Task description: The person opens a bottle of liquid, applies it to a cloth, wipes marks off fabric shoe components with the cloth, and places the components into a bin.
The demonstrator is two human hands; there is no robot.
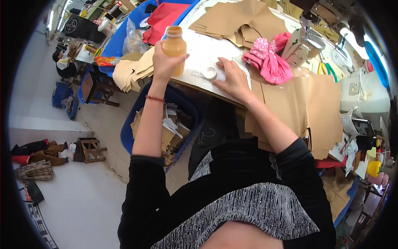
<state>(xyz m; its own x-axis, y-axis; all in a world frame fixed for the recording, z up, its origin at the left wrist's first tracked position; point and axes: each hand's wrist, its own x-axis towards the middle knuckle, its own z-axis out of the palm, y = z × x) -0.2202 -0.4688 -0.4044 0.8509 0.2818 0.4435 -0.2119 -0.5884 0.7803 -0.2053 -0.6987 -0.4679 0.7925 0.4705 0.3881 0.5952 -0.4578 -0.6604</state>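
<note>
My left hand is closed around a clear plastic bottle of orange-tan liquid, held upright at the table's front edge. The bottle's mouth is uncapped. On the white tabletop lies a small round whitish cap-like piece, whose exact kind I cannot make out. Just right of it is my right hand, resting by the table edge with fingers apart and nothing in them. A pink checked cloth bundle sits beyond that hand, against the sewing machine.
Stacked brown pieces cover the table's far side, and more brown sheets hang over the edge at right. Green-handled pliers lie behind the machine. Below the table stands a blue bin of scraps. Another person sits at far left.
</note>
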